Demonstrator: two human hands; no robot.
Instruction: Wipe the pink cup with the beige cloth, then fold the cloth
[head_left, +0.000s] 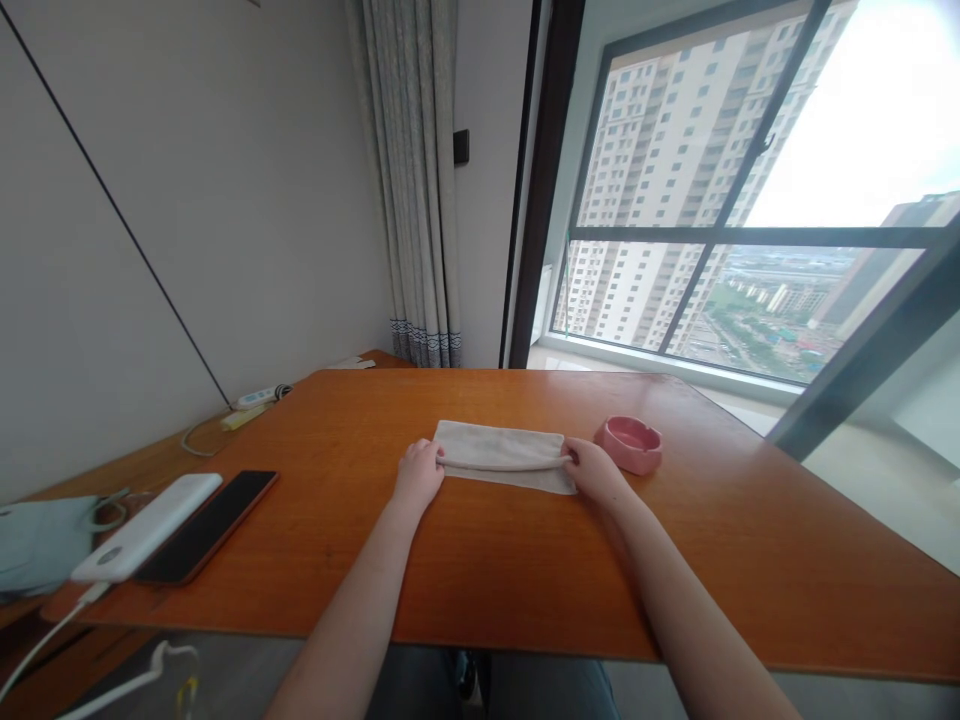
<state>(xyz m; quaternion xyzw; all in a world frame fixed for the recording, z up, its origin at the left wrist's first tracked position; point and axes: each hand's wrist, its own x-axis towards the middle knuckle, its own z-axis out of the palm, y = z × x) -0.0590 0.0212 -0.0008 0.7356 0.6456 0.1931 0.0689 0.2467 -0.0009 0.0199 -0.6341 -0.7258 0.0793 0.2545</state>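
Our left hand and right hand both pinch narrowly, fingers gripping the 9 and 3 o'clock ends of a pale grey rectangular cloth along a crosswise fold. It lies before us on the orange-brown wooden desk. Taken from the cloth, we see a white rounded power bank beside a black-screened phone between 8 and 9 o'clock, a grey patterned fabric curtain at 11, and a dark-framed glass window between 1 and 2. At 3 o'clock, near our right hand, sits a pink notched ashtray, its pink inside showing.
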